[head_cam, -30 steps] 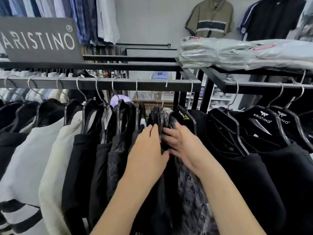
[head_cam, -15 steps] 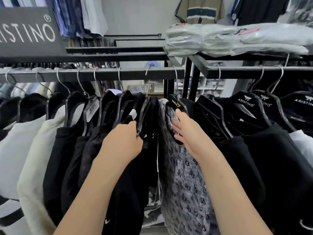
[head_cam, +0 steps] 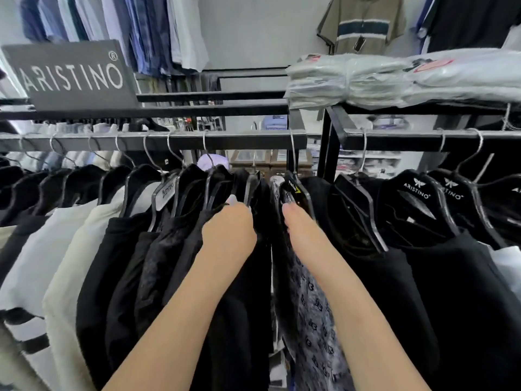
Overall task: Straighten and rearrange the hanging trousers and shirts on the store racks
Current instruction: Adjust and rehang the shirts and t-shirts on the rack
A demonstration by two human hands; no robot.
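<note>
Black, white and cream shirts hang on hangers from the left rack rail [head_cam: 239, 140]. My left hand [head_cam: 229, 231] grips the shoulder of a black shirt [head_cam: 248, 277] near the rail's right end, fingers curled into the cloth by its hanger. Just right of it hangs a grey patterned shirt [head_cam: 313, 306]. My right hand [head_cam: 299, 224] holds this shirt at its shoulder, most fingers hidden behind the fabric, next to a black hanger with a yellow label [head_cam: 294, 189]. A narrow gap separates the two shirts.
More black shirts on branded hangers [head_cam: 417, 190] fill the right rack rail [head_cam: 394, 136]. Bagged folded shirts [head_cam: 380, 80] are stacked on the shelf above. A grey brand sign [head_cam: 73, 77] stands on the left rack top. Shirts hang on the back wall.
The camera tilted up slightly. My left hand moved right along the black shirts, closing the gap to the patterned shirt. My right hand turned edge-on and slid in at the patterned shirt's shoulder.
</note>
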